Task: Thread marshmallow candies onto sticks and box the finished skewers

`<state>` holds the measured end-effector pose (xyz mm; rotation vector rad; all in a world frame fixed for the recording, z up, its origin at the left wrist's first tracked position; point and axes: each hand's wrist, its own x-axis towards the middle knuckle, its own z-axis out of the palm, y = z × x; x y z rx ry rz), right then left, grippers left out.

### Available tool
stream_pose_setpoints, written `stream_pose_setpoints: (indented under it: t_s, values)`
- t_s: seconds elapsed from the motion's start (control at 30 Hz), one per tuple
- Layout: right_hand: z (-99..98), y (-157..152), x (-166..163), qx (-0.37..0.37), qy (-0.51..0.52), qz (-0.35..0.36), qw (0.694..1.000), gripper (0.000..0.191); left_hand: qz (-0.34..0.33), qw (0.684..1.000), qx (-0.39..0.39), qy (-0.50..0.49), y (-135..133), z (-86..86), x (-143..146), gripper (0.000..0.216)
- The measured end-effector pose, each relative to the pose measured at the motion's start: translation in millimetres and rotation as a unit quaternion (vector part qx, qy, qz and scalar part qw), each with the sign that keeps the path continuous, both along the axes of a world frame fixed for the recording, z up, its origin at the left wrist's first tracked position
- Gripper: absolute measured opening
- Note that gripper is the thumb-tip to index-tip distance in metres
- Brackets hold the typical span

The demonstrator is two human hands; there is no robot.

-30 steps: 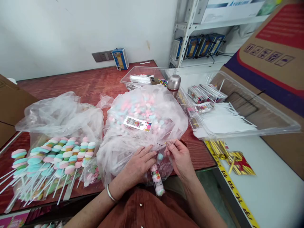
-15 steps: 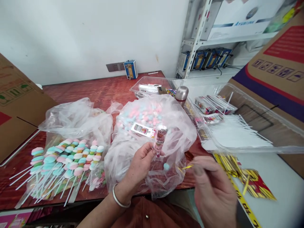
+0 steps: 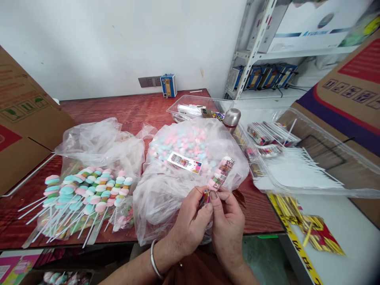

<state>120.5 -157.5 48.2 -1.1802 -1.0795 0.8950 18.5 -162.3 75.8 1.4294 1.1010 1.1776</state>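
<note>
Both hands meet at the bottom of a wrapped marshmallow lollipop (image 3: pixel 220 174), which tilts up to the right in a printed sleeve. My left hand (image 3: pixel 191 221) is closed at its gathered lower end. My right hand (image 3: pixel 227 219) pinches at the same spot, where a thin gold twist tie shows; the fingers partly hide it. Behind the hands lies a large clear bag of pink, blue and white marshmallows (image 3: pixel 184 142). On that bag rests a flat printed wrapper (image 3: pixel 184 162). To the left, several unwrapped marshmallow sticks (image 3: pixel 101 192) lie in a pile.
A clear bin (image 3: pixel 314 188) at right holds white sticks (image 3: pixel 293 166) and stacked printed wrappers (image 3: pixel 271 132). Gold twist ties (image 3: pixel 322 233) lie on the white side surface. A metal flask (image 3: pixel 232 118) stands behind the bag. Cardboard boxes (image 3: pixel 26 118) flank the table.
My right hand has moved left with the gold twist tie to the lollipop's lower end, joining my left hand. The lollipop has shifted right and tilted. The camera view has shifted slightly.
</note>
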Motion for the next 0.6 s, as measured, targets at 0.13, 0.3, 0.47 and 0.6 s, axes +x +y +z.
stream_pose_setpoints:
  t_s: [0.13,0.3,0.47,0.6]
  values:
    - [-5.3,-2.6,-1.3,-0.029,0.003,0.002,1.000,0.018,0.026,0.999,-0.016,0.022,4.0,-8.5,3.8,0.028]
    - [-10.5,-5.2,-2.5,-0.021,-0.012,0.009,1.000,0.020,0.074,0.996,-0.034,0.045,10.3,-20.1,3.4,0.034]
    - [-11.3,-1.4,8.8,-0.013,0.064,0.090,0.994,0.014,0.008,0.966,-0.184,-0.181,16.1,-23.3,-1.9,0.038]
    - [-5.8,5.7,22.0,-0.007,0.061,0.144,0.988,0.012,-0.055,0.912,-0.279,-0.296,17.7,-23.2,-4.8,0.044]
